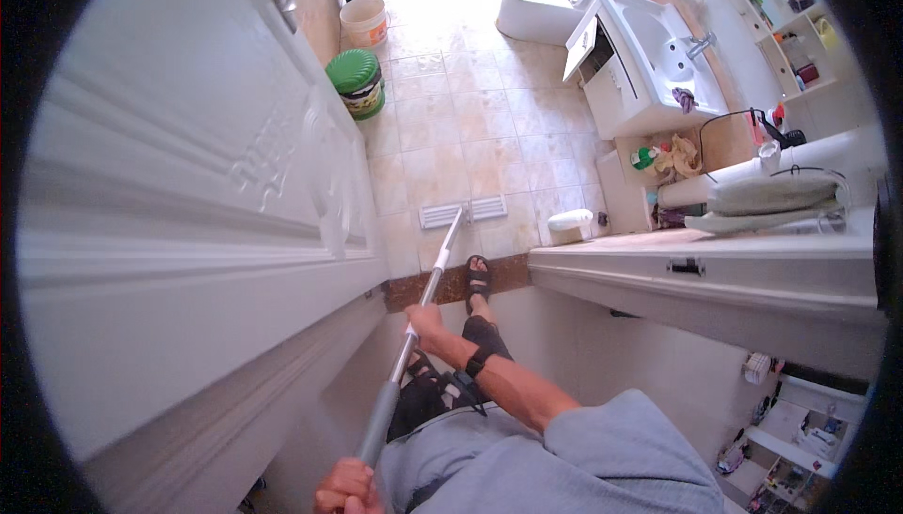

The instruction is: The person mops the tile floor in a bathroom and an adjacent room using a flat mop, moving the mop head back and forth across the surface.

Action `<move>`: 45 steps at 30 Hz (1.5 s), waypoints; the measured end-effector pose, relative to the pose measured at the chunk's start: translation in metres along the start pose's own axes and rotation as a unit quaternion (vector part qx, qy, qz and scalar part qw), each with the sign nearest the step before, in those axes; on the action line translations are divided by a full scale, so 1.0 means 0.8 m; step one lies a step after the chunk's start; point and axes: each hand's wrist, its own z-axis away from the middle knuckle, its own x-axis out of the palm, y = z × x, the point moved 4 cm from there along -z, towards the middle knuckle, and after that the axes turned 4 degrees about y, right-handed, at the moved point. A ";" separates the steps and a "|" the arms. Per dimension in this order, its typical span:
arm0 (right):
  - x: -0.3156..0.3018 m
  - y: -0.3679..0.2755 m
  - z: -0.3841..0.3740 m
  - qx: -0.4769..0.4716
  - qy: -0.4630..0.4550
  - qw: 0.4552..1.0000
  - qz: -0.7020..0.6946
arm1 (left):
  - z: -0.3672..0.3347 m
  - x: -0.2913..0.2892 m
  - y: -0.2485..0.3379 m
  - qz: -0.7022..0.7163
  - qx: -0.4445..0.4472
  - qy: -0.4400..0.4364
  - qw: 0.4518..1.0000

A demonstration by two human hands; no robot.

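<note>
Head view: my right hand and left hand are curled tight round the silver pole, and its flat white mop plate sits on the tile floor, near the edge by the brown doorsill

Door and vanity flank open floor beyond mop.

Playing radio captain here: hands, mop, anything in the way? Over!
Left hand and right hand gripping the mop pole. Mop head on tiles. Green-lidded bucket farther ahead, by the door.
</note>
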 end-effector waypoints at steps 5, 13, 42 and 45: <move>0.009 -0.155 -0.076 -0.005 -0.040 0.999 -0.026 | -0.066 0.108 -0.085 -0.044 0.058 -0.001 0.997; 0.040 -0.354 -0.154 -0.021 -0.049 0.999 -0.006 | -0.218 0.251 -0.147 -0.044 0.052 -0.025 0.997; 0.374 -0.930 -0.386 -0.015 -0.116 0.993 0.003 | -0.837 0.485 -0.368 -0.020 0.098 -0.028 0.995; 0.404 -1.005 -0.437 -0.025 -0.114 0.993 0.019 | -0.903 0.528 -0.405 -0.024 0.099 -0.034 0.994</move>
